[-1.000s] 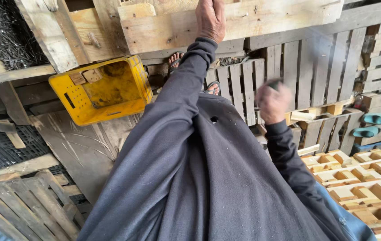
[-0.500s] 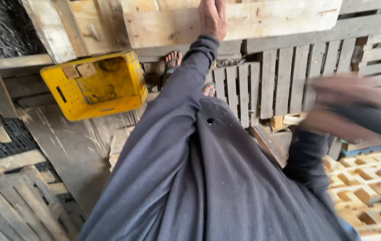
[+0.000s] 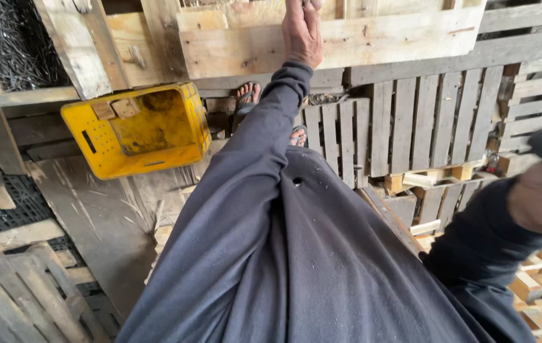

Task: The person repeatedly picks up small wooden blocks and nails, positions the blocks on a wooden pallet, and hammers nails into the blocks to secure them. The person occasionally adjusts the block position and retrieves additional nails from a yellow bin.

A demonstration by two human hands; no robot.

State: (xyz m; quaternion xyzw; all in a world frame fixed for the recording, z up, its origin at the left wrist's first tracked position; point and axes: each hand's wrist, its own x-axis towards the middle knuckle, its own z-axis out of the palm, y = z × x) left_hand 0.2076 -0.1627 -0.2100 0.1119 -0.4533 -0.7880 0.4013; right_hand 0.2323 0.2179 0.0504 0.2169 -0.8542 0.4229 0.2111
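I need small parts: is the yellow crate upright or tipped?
Tipped. The yellow crate lies on its side, its open mouth facing the camera, with small wooden blocks inside.
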